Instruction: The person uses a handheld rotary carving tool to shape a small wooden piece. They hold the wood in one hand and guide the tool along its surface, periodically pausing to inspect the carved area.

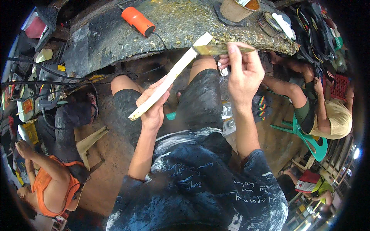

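Observation:
A long, narrow, off-white strip (169, 77) slants from over my lap up toward the workbench edge. My left hand (153, 104) is closed on its lower part, fingers wrapped round it. My right hand (243, 71) grips a flat brush (214, 49) between thumb and fingers, its stained, yellowish tip against the upper part of the strip. The fingers behind the strip and the brush's handle are partly hidden.
The crusted workbench (92, 46) holds an orange tool (138, 22) with a cord, a bucket (233, 12) and a round can (266, 25). A person in orange (54, 184) works at left; another (333, 115) sits right on a green chair (316, 150). Cables hang at left.

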`<state>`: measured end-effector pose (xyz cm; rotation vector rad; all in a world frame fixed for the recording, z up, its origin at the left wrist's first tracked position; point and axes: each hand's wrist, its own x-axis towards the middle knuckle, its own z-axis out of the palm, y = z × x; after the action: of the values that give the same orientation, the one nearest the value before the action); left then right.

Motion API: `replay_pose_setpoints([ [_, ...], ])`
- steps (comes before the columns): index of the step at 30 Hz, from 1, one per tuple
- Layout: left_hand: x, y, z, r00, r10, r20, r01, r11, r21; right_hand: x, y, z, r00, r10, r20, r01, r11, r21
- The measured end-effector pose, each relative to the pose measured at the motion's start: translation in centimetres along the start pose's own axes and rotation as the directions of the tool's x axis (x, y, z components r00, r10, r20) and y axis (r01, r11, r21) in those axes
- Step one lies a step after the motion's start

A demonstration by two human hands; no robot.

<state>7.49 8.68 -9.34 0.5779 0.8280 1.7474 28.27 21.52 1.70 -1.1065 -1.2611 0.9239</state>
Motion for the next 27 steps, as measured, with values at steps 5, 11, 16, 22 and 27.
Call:
replay_pose_setpoints([
  [5,0.0,0.2,0.4,1.0,-0.009,-0.015,0.008,0.999,-0.04,-0.2,0.3,0.0,0.999,-0.025,-0.045,0.024,0.999,-0.022],
  [11,0.1,0.5,0.8,0.997,-0.05,-0.058,0.05,0.999,0.012,-4.7,-0.2,1.3,0.997,0.055,0.058,-0.056,0.998,0.023],
  [16,-0.2,0.6,1.0,0.985,-0.124,-0.12,0.123,0.992,-0.024,-5.4,-0.2,1.6,0.995,0.073,0.067,-0.081,0.988,0.131],
  [22,-0.2,0.2,1.0,0.988,-0.098,-0.123,0.099,0.995,0.002,-5.9,-0.2,1.7,0.997,0.074,0.033,-0.078,0.985,0.152],
  [27,-0.2,0.2,1.0,0.987,-0.113,-0.118,0.112,0.994,-0.013,-7.3,-0.5,1.9,0.994,0.088,0.071,-0.097,0.986,0.136],
])
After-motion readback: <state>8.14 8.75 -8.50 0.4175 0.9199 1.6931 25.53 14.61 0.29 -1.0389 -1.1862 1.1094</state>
